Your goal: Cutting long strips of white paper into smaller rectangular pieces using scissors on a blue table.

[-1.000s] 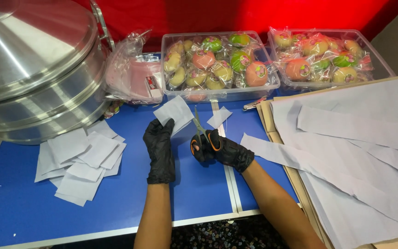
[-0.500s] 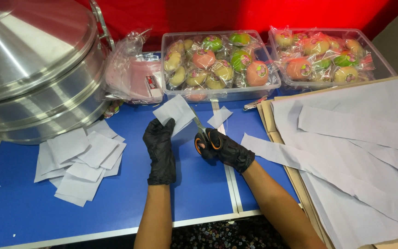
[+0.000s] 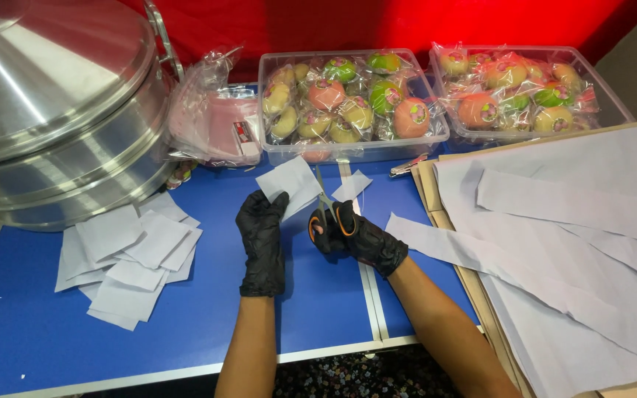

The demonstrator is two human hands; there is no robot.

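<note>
Both my hands wear black gloves. My left hand [image 3: 262,234] pinches a white square of paper [image 3: 289,183] by its lower left corner. My right hand [image 3: 359,239] grips orange-handled scissors [image 3: 327,210], whose blades point up and away through the paper strip. The strip's far end [image 3: 353,184] sticks out to the right of the blades. Both hands hover over the blue table [image 3: 31,346].
A pile of cut white paper squares [image 3: 130,254] lies at left, under a big metal steamer pot [image 3: 53,110]. Two clear tubs of wrapped round sweets [image 3: 352,103] [image 3: 517,92] and a plastic bag [image 3: 211,121] stand at the back. Long white paper strips [image 3: 576,243] cover brown card at right.
The scissor blades have closed further along the strip. My hands have hardly shifted.
</note>
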